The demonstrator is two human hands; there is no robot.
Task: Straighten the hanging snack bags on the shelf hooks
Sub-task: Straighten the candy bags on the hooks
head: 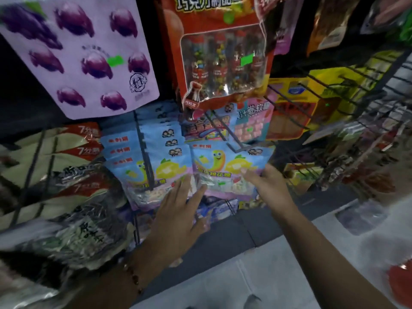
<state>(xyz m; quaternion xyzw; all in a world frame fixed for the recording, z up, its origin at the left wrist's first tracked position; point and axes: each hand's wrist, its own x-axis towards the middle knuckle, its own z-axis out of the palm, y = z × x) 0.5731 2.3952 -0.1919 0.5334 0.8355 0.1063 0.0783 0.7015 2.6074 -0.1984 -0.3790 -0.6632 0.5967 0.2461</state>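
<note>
Rack: wire shelf (347, 101), hooks crowded with snack bags.
Blue marshmallow bags (231, 166): two hanging rows, low centre.
Left hand (178, 210): fingers straight, flat on both rows' lower edges, likely levelling them.
Right hand (267, 184): grip wide, steadying the front bag's right side.

Blue marshmallow bags (231, 168) hang stacked, slightly tilted, on hooks (225, 130).
</note>
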